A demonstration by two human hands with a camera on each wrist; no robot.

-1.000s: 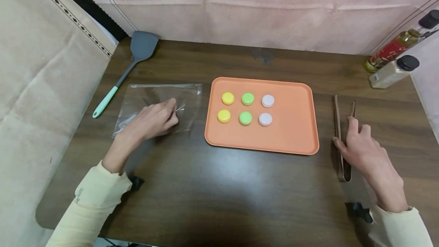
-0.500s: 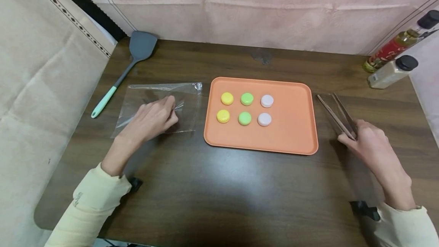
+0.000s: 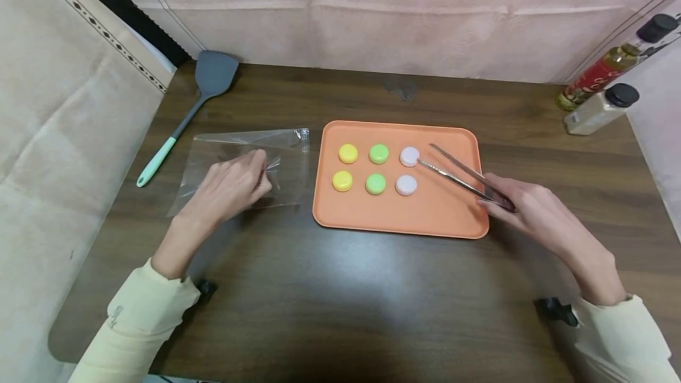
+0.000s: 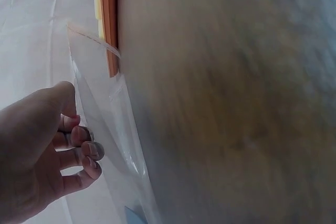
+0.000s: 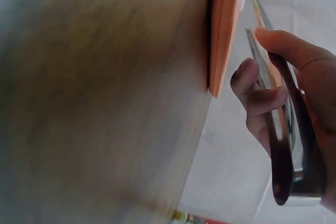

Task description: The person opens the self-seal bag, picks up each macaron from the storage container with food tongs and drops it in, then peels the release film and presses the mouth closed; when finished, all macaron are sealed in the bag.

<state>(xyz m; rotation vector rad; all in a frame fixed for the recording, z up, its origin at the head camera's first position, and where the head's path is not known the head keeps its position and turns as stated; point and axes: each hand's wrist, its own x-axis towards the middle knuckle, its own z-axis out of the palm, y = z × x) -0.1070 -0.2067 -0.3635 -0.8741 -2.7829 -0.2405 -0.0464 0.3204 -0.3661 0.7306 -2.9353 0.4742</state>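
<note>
My left hand (image 3: 226, 185) pinches a clear plastic bag (image 3: 291, 164) lying left of the tray. In the left wrist view, part of the bag (image 4: 86, 85) rises off the table between thumb and forefinger. My right hand (image 3: 542, 211) holds metal tongs (image 3: 449, 177) over the right half of the orange tray (image 3: 372, 214). Their tips are spread slightly and point left, close to the upper white disc (image 3: 409, 156). On the tray sit two yellow discs (image 3: 342, 181), two green discs (image 3: 375, 184) and a lower white disc (image 3: 406, 185), all macaron-like. The right wrist view shows fingers wrapped about the tongs (image 5: 282, 169).
A grey spatula (image 3: 215, 72) with a mint handle lies at the back left of the wooden table (image 3: 340, 288). At the back right stand a red-labelled bottle (image 3: 596, 75) and a black-capped jar (image 3: 593, 114). Pale cloth (image 3: 372, 28) hangs behind the table.
My right hand has taken up the tongs from the table and carried them left over the tray, tips now by the white discs. My left hand keeps its pinch on the bag.
</note>
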